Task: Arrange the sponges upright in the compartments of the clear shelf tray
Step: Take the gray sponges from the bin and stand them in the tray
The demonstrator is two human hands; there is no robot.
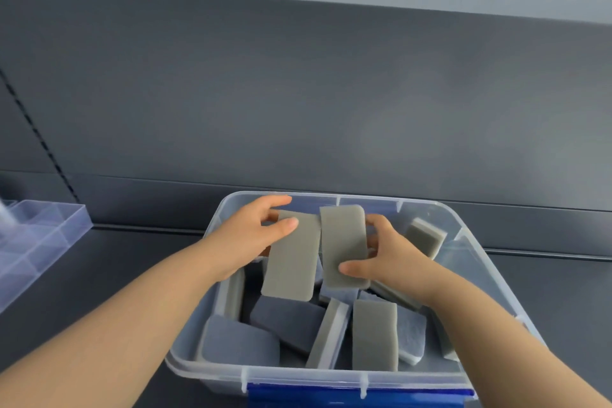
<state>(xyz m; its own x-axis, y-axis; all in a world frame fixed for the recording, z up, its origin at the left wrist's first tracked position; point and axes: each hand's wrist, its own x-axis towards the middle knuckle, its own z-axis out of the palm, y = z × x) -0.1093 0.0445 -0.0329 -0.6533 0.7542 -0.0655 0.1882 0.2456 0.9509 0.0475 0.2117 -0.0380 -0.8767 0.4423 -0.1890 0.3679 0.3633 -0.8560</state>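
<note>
Left hand [251, 237] pinches a grey sponge [291, 262], right hand [387, 258] grips a second sponge [344, 242], both over the storage bin [298, 374]; the clear shelf tray [49, 228] sits off at 9 o'clock. Squishy foam could slip from those loose pinches mid-carry.

We are seeing storage bin [331, 373] mouth opening upward, walls fencing all four sides. Our left hand [251, 235] and right hand [390, 258] are filling far half of mouth, gripping left sponge [291, 258] and right sponge [344, 242] side by side, edges nearly touching. Loose sponges [374, 334] are crowding bin floor below, several leaning on edge, leaving narrow gaps only. Bare shelf surface [132, 258] is lying open between bin and compartment tray [43, 235] at left. Back panel [298, 93] is closing off space behind both.
</note>
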